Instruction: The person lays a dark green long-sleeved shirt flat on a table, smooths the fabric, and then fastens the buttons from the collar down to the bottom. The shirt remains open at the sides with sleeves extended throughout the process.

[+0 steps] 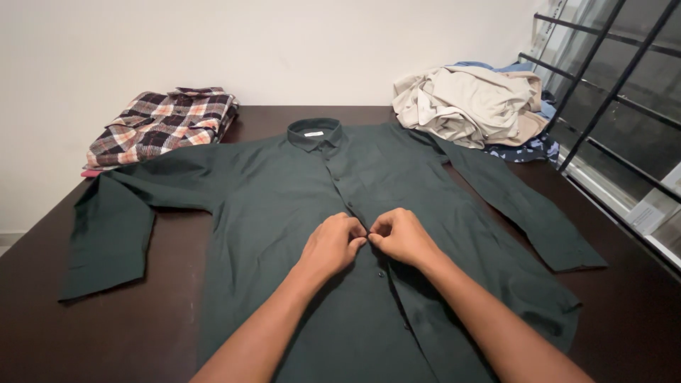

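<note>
A dark green long-sleeved shirt [269,213] lies flat, front up, on a dark brown table [42,298], collar toward the far wall and both sleeves spread out. My left hand [332,243] and my right hand [401,235] meet at the middle of the button placket, fingertips pinched on the fabric at a button. Small dark buttons run down the placket below my hands.
A folded plaid shirt [164,122] sits at the far left of the table. A heap of beige, blue and patterned clothes [472,103] lies at the far right. Black window bars [610,92] rise past the table's right edge.
</note>
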